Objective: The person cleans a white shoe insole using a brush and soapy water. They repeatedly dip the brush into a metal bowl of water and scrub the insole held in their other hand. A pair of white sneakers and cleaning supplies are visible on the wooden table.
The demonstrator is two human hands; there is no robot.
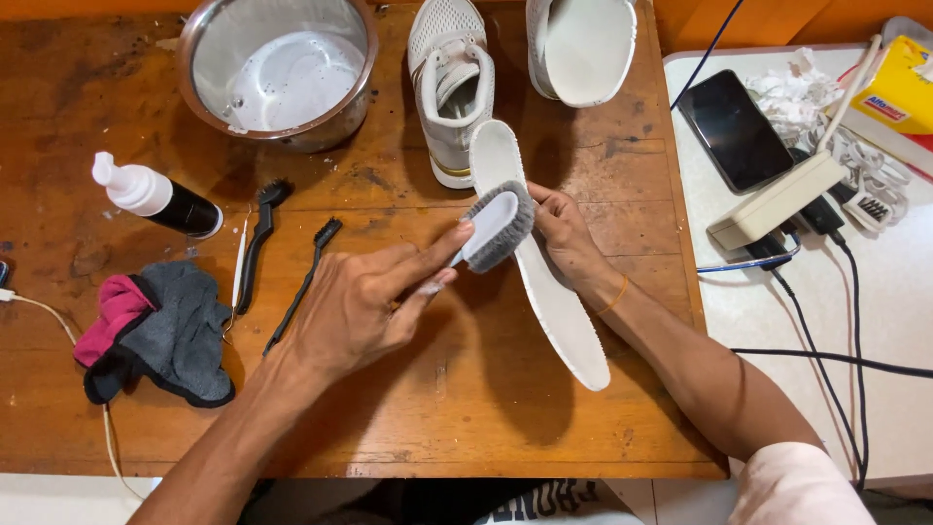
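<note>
Your left hand [364, 301] pinches grey-bristled white scrub brush [496, 228], bristles on long white foam insole [554, 292]. Right hand [564, 238] grips insole edge, tilted above wooden table [457, 408]. Scrubbing looks midway; white sneaker w/ mesh upper [449, 83] not yet brushed, steel pot of soapy water [282, 68] beside it.

— What sits on the wooden table [466, 408]?
— A steel pot [277, 68], two white sneakers [449, 87], a foam bottle [155, 197], two black brushes [255, 255], a grey-pink cloth [155, 331].
</note>
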